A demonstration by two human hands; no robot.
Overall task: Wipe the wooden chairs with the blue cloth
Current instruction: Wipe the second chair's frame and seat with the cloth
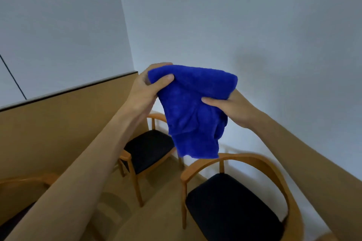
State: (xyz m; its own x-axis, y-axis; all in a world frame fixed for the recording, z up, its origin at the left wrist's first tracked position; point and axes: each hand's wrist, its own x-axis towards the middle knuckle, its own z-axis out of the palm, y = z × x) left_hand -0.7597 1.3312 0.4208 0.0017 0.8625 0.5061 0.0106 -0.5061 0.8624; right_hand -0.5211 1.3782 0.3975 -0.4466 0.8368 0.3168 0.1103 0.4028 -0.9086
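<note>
White walls [215,15] fill most of the view, tan floor [156,191] below. Nearest wooden chair [264,166] has a curved back rail and a dark padded seat, with its lower right part cut off. A second chair [133,162] is half hidden behind my cloth, and a third [25,180] is mostly behind my arm. The blue cloth [192,107] is fluffy and bunched, held up in the air above the chairs. My left hand [145,88] pinches its top corner, my right hand [231,107] grips the side with fingers tucked behind.
</note>
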